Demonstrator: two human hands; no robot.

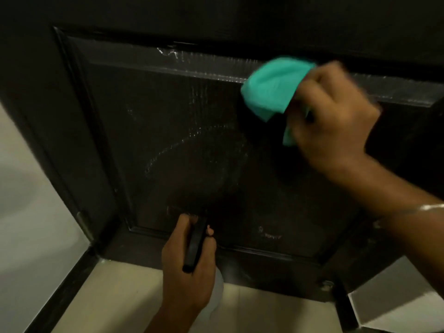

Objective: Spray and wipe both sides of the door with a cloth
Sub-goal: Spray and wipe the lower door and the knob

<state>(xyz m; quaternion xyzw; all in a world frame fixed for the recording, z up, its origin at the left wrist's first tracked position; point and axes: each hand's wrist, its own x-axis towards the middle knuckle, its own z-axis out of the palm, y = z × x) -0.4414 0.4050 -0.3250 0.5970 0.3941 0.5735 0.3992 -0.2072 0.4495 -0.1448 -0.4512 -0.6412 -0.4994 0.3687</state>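
A dark brown panelled door (187,145) fills the view, its lower panel streaked with wet spray marks. My right hand (334,121) presses a bunched teal cloth (274,87) against the panel's upper right moulding; the hand is motion-blurred. Lower down, my left hand (189,265) grips a spray bottle with a black trigger head (195,243), held near the panel's bottom edge and pointing at the door. The bottle's pale body (217,292) shows only partly under the hand.
Pale floor tiles (120,299) lie below the door. A light wall (28,188) stands at the left beside a hinge (83,224). A pale angled surface (394,304) sits at the lower right. A bangle (430,207) is on my right wrist.
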